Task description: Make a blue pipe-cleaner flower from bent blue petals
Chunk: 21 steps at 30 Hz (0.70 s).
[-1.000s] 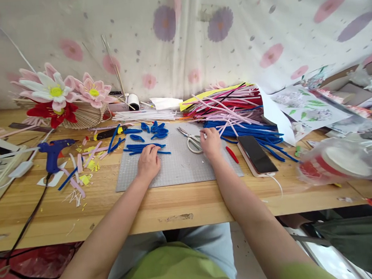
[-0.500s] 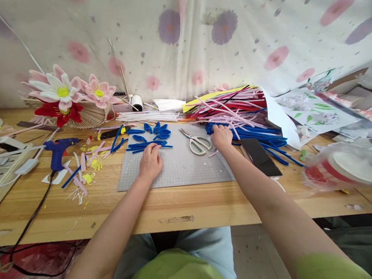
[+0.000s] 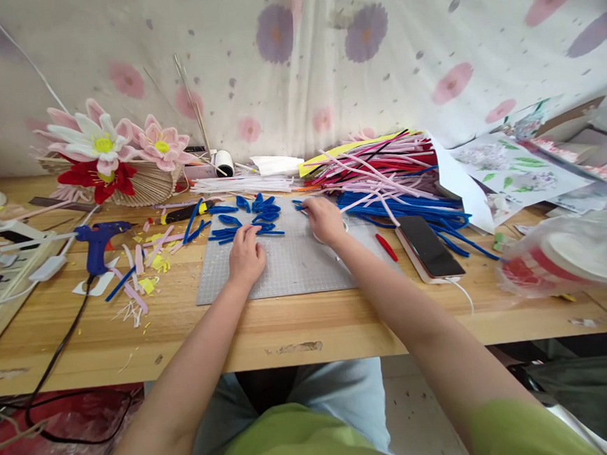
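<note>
My left hand [image 3: 246,254] lies flat on the grey cutting mat [image 3: 296,273], fingertips touching a bundle of cut blue pipe cleaners [image 3: 246,232]. Behind them lie looped blue pipe-cleaner petals [image 3: 263,209]. My right hand [image 3: 325,219] is over the middle of the mat, its fingers closed around the end of a blue pipe cleaner [image 3: 298,203]. It covers the scissors. To its right is the big heap of blue, red and pink pipe cleaners [image 3: 395,185].
A phone [image 3: 428,246] and a red pen [image 3: 388,247] lie right of the mat. A blue glue gun [image 3: 97,240] with its cable and scraps sits on the left. Pipe-cleaner flowers [image 3: 102,149] stand at the back left, a plastic bag [image 3: 563,263] at the right.
My right hand went out to the blue pipe-cleaner heap, then came back left over the scissors with a blue piece. My left hand stayed on the cut blue strands.
</note>
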Tool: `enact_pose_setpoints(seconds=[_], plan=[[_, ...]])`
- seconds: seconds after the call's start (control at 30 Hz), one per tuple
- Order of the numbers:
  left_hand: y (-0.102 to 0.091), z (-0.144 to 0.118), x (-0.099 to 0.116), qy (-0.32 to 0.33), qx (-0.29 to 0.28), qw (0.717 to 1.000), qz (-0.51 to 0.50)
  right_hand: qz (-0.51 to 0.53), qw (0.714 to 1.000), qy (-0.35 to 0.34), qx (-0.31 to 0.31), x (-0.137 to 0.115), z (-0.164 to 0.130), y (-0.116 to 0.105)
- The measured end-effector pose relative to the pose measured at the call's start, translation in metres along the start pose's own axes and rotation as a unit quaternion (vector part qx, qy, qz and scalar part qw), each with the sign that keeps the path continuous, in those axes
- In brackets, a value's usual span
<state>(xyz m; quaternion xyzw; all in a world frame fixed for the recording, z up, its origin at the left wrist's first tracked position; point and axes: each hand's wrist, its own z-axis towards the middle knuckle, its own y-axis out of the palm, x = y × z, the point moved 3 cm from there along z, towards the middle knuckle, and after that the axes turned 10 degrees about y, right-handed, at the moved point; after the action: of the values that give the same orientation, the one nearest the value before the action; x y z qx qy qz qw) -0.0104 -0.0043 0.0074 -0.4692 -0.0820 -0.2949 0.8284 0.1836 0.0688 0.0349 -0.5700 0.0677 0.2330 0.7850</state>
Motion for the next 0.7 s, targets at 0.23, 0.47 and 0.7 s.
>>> enact_pose_setpoints(seconds=[0.23,0.47,0.7], plan=[[-0.002,-0.005,-0.011,-0.056,0.055,0.985,-0.151,0.16,0.956,-0.243,-0.045,-0.1,-0.033,0.026],[-0.02,-0.014,-0.033,-0.141,0.094,0.937,-0.305,0.21,0.952,-0.219,-0.037,-0.108,-0.053,0.036],[-0.027,-0.012,-0.045,-0.215,0.1,0.872,-0.429,0.024,0.991,-0.118,-0.05,-0.068,-0.045,0.032]])
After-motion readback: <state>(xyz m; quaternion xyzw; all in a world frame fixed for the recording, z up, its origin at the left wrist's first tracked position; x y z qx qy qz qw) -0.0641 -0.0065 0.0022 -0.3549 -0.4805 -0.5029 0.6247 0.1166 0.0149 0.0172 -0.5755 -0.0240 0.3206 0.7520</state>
